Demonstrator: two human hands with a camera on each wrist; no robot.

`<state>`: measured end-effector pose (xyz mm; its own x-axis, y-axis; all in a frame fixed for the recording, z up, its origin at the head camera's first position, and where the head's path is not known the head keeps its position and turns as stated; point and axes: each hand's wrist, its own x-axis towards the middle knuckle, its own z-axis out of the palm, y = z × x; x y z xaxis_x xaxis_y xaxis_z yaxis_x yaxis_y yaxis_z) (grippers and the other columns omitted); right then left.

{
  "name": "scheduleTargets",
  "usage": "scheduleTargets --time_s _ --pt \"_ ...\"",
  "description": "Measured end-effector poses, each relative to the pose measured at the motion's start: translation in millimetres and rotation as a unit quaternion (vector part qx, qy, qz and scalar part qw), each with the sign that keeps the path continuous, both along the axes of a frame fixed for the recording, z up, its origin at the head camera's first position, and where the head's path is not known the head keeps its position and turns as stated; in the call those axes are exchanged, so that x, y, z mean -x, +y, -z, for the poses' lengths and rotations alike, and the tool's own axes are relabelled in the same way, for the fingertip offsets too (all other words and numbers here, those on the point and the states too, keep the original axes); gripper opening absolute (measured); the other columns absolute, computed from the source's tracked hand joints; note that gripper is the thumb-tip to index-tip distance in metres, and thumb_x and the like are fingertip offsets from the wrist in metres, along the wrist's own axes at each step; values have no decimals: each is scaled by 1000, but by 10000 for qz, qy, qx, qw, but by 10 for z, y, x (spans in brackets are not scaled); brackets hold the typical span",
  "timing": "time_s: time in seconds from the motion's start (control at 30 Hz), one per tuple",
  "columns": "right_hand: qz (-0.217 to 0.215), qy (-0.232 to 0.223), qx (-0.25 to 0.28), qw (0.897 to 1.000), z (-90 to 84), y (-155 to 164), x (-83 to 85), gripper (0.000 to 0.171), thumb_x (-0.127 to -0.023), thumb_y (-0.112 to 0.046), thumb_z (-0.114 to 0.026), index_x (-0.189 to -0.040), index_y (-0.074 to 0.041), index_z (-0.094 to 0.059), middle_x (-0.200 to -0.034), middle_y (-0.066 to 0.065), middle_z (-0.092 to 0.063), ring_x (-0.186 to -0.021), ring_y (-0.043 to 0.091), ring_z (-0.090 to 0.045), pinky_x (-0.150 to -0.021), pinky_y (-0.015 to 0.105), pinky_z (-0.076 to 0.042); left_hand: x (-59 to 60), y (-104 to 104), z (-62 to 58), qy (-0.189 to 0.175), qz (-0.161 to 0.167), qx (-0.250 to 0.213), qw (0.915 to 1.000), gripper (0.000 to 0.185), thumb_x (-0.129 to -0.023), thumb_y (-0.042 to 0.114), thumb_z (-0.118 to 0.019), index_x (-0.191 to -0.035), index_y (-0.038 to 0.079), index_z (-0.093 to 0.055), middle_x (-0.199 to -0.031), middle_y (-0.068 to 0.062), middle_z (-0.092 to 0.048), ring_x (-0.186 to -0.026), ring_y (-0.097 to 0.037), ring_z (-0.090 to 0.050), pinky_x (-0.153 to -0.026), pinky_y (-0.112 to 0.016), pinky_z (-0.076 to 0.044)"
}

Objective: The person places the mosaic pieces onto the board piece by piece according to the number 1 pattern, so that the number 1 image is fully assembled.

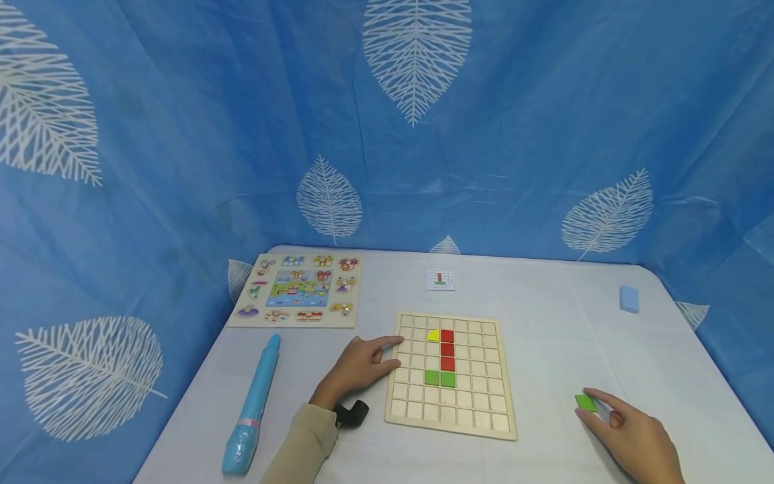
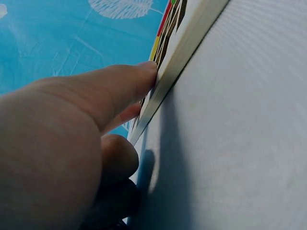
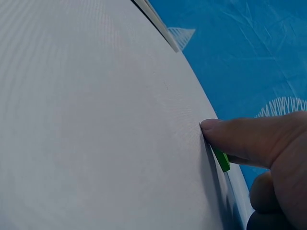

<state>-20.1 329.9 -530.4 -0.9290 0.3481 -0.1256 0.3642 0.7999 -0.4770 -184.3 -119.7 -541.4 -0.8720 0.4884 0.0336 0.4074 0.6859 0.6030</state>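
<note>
A wooden grid board [image 1: 509,420] lies flat on the white table. On it sit a yellow piece [image 1: 433,335] with a rounded corner, a column of three red tiles [image 1: 447,349] and two green tiles [image 1: 432,378] side by side below. My left hand [image 1: 359,365] rests at the board's left edge, with thumb and forefinger touching its rim. The left wrist view shows the thumb [image 2: 129,81] on top of that rim. To the right of the board, my right hand [image 1: 637,433] pinches a green square tile [image 1: 586,402] between thumb and forefinger, low over the tabletop.
Behind the board lies a small pattern card [image 1: 440,279]. A picture puzzle board [image 1: 357,296] is at the back left, with a long light-blue wand-like object [image 1: 252,407] in front. A light-blue block [image 1: 629,299] lies at the back right. Blue cloth [image 1: 514,134] surrounds the table.
</note>
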Motion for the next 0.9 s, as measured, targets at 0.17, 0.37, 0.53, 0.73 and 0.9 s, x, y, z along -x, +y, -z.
scheduleTargets --time_s 0.17,0.37,0.53,0.73,0.9 --pt "38 209 24 9998 9 -16 -15 55 -91 -45 -75 -126 -2 -69 -63 0 -42 -56 17 -38 -52 31 -29 -2 -5 -6 -20 -18 48 10000 45 -95 44 -72 -138 31 -66 -57 13 -40 -52 -4 -33 -76 -33 -36" --pt "78 372 53 9993 24 -26 -24 50 -90 -43 -77 -120 -3 -71 -63 0 -42 -55 16 -36 -51 31 -29 0 -9 6 -17 -27 31 10000 45 -95 44 -71 -138 32 -66 -57 13 -41 -53 -5 -33 -81 -36 -37" --pt "-101 777 -120 9969 50 -70 -31 41 -89 -32 -80 -118 -3 -73 -60 -1 -42 -52 14 -34 -49 30 -29 -10 -3 -6 -66 -49 5 10000 45 -95 44 -72 -138 31 -66 -58 13 -40 -53 -5 -33 -86 -40 -36" --pt "-277 909 -228 9952 50 -229 2 41 -87 -30 -82 -117 -4 -74 -56 -2 -42 -49 14 -34 -48 29 -29 -15 4 -22 -64 -22 26 10000 45 -95 43 -72 -138 30 -66 -58 14 -40 -52 -4 -32 -88 -41 -37" --pt "-597 1059 -334 9920 22 -429 73 38 -84 -31 -85 -114 -8 -76 -54 -4 -40 -47 13 -34 -47 28 -28 -14 3 -30 -75 -34 11 10000 45 -95 43 -72 -137 30 -66 -57 13 -40 -52 -5 -33 -90 -43 -38"
